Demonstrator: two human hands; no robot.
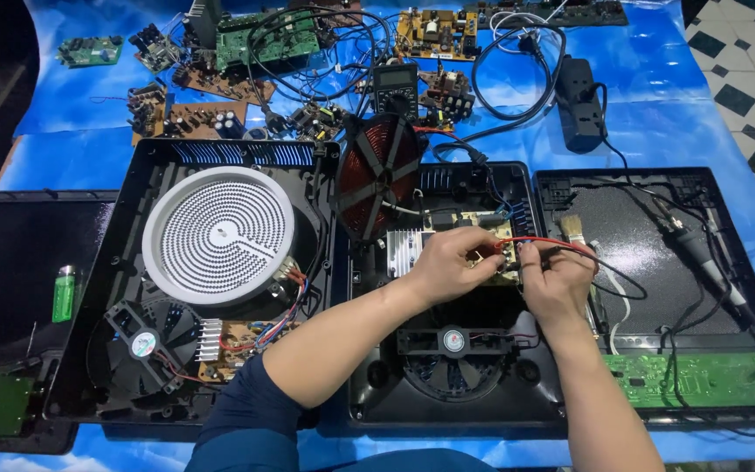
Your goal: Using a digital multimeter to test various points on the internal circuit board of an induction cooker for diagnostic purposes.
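My left hand point(450, 265) and my right hand point(555, 281) meet over the yellowish circuit board point(488, 229) inside an opened black cooktop housing point(369, 385). My left hand pinches a red probe tip against the board. My right hand pinches a black probe beside it, with red and black leads point(561, 245) trailing right. A copper coil point(378, 172) is tipped upright behind the board. A metal heat sink point(405, 247) sits left of my left hand and a cooling fan point(453, 343) lies under my forearms.
A second open housing holds a white round heater plate point(218, 234) and a fan point(143, 344). A digital meter point(394, 86), several loose circuit boards, cables and a black power strip point(579, 101) lie at the back. A soldering iron point(701, 249), brush point(573, 229), green board point(696, 378) and green lighter point(64, 293) are nearby.
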